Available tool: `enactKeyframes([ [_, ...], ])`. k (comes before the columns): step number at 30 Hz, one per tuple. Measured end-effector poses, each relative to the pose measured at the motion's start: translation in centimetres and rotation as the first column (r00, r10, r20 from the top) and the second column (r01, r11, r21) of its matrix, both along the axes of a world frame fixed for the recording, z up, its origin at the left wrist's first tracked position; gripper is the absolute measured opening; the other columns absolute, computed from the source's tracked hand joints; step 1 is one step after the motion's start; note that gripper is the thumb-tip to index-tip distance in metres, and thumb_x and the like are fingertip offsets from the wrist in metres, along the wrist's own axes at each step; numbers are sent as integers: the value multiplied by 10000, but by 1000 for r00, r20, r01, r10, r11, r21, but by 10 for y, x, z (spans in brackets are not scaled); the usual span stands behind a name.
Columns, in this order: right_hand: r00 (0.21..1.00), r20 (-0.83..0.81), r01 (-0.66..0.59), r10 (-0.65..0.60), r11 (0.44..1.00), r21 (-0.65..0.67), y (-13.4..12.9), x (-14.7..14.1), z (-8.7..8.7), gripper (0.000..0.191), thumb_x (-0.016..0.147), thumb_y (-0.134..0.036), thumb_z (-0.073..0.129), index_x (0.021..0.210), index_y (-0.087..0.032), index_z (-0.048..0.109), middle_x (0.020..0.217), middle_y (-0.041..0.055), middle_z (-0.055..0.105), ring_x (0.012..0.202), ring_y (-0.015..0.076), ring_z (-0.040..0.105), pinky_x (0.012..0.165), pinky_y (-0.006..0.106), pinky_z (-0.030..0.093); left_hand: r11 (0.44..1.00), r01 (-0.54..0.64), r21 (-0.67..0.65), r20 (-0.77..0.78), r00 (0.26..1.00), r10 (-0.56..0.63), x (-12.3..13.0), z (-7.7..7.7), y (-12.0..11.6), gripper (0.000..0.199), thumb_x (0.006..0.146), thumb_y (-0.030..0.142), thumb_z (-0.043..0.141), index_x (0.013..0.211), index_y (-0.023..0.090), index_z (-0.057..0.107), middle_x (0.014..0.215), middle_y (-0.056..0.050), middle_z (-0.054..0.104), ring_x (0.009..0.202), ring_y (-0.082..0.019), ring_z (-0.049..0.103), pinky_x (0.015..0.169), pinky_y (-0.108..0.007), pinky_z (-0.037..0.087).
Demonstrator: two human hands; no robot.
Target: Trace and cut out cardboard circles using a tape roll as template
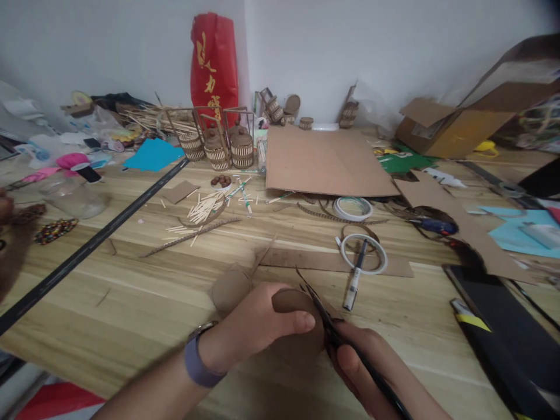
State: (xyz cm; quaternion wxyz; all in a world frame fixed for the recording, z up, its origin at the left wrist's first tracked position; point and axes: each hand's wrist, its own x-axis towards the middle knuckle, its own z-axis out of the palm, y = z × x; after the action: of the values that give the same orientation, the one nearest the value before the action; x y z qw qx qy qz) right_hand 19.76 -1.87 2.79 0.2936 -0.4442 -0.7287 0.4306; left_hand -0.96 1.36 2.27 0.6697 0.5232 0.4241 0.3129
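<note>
My left hand [262,321], with a watch on a purple band at the wrist, is closed on a round brown cardboard piece [300,344], thumb on top. My right hand [359,361] grips black scissors [326,318], whose blades lie at the right edge of that piece. Another cardboard piece [230,289] lies on the wooden table just beyond my left hand. Farther off are a long cardboard strip [297,260], a white tape roll [380,263] and a marker [353,286] resting across the roll.
Small wooden sticks [205,207] lie scattered mid-table. Behind them stand little baskets [217,153] and a red bag [214,64]. A large cardboard sheet [324,163] and an open box [441,128] are at the back. At the left edge, another person's hand [5,207] shows.
</note>
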Motion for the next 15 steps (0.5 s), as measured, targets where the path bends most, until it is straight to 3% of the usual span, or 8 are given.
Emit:
enactKeyframes([
  [8,1000,-5,-23,23,1000,-6,-1,2,-9,711,959,-804,308,754,-205,633,684,44,647,626,195,590,588,269,465,1000,25,-3,21,999,-25,0,5,1,310,762,378,803,1003,183,807,1013,-42,830,1034,-289,736,913,-360,541],
  [15,998,45,-35,34,999,19,2,4,-6,685,983,-771,322,742,-204,621,640,20,599,568,164,521,532,250,400,999,-12,-48,23,1000,13,-1,6,2,314,718,357,840,993,210,807,1055,-22,829,1063,-292,729,938,-367,535],
])
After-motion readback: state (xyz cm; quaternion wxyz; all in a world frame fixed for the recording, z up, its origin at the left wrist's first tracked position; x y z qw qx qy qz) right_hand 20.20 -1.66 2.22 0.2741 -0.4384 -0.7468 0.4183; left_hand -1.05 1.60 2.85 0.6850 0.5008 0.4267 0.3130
